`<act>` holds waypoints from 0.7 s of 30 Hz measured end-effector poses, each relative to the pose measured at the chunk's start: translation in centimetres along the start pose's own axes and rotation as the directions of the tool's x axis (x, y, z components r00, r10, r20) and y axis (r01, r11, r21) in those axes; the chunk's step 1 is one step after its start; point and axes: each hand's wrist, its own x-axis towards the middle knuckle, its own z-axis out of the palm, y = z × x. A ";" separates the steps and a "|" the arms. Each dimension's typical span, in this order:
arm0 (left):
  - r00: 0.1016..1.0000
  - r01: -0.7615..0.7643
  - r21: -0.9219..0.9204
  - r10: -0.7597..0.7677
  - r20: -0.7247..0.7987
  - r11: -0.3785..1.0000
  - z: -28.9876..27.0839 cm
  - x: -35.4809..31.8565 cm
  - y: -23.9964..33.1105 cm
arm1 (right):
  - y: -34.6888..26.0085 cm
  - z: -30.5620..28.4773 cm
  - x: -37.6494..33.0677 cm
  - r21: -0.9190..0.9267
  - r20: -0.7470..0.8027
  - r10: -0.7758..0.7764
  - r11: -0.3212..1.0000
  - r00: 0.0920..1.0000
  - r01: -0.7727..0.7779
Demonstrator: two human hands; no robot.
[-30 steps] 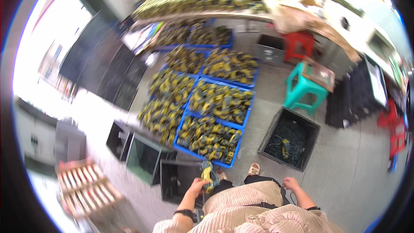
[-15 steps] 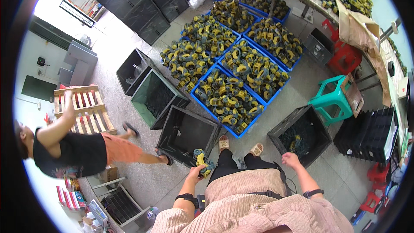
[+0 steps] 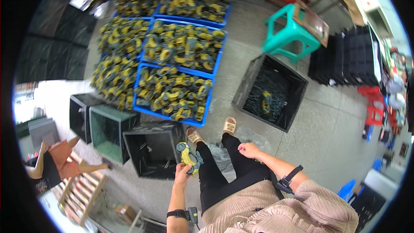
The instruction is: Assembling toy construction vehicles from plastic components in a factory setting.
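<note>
Left hand [image 3: 183, 171] is closed around a yellow-and-grey part [image 3: 188, 156] (held beside the empty black crate [image 3: 152, 150]); right hand [image 3: 249, 149], loosely curled and empty, is rested on the thigh.

Held part [image 3: 188, 156]: yellow with grey-green. Blue trays [image 3: 206, 110] full of yellow-and-dark parts [image 3: 172, 92]; crates [image 3: 269, 92] black, one bin [image 3: 110, 131] green. Stool [image 3: 286, 32] teal, floor [image 3: 336, 121] speckled grey, trousers [image 3: 224, 177] black, top [image 3: 276, 213] beige ribbed.

Grey concrete floor [image 3: 336, 116] w/ blue trays [image 3: 172, 92], black crates [image 3: 269, 92], teal stool [image 3: 289, 32]
</note>
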 end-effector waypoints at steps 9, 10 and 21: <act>0.974 0.040 -0.021 -0.034 0.222 0.999 6.6 10.1 3.2 | 13.2 -1.1 3.3 0.316 -0.244 0.302 0.923 0.921 -0.220; 0.976 0.058 -0.053 -0.046 0.213 0.997 6.4 11.4 2.7 | 13.5 -1.5 3.6 0.376 -0.242 0.342 0.896 0.908 -0.237; 0.977 0.055 -0.155 -0.021 0.211 0.986 2.7 22.6 1.5 | 9.3 -0.5 8.5 0.664 -0.301 0.394 0.741 0.869 -0.106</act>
